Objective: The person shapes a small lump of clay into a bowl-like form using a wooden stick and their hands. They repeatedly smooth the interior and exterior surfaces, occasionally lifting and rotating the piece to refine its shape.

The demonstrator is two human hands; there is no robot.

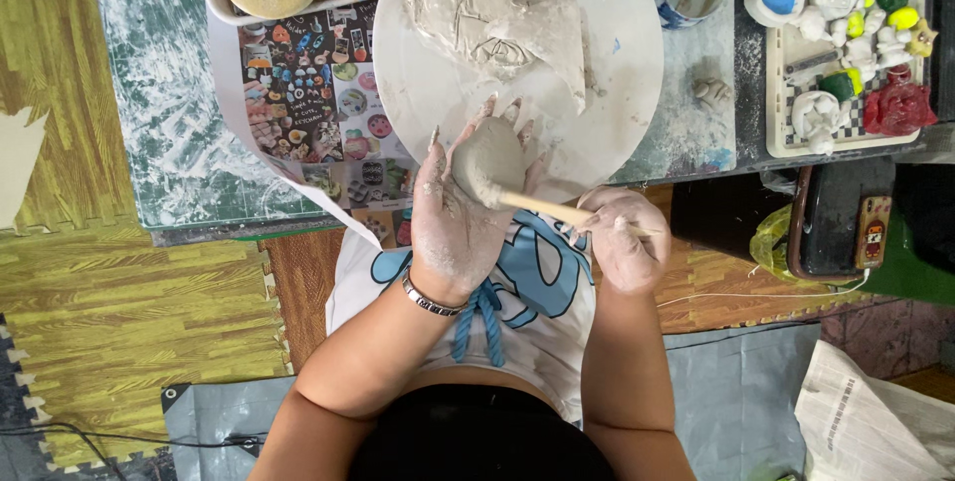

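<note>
Item: rounded lump of wet grey clay (487, 158), cupped in the open, clay-smeared left hand (456, 212) above the round white board (418, 83), worked with a thin wooden stick (547, 208) gripped in the closed right hand (622, 240); risk judged: lump pierced or dropped if pressed hard.

Bare-armed, both hands (453, 217) (625, 240) coated in pale grey clay. Silver link bracelet (428, 299) just below the left hand. White top (542, 312) with light-blue print, blue drawstring (482, 317) beside the bracelet, black waistband (477, 431) beneath.
</note>
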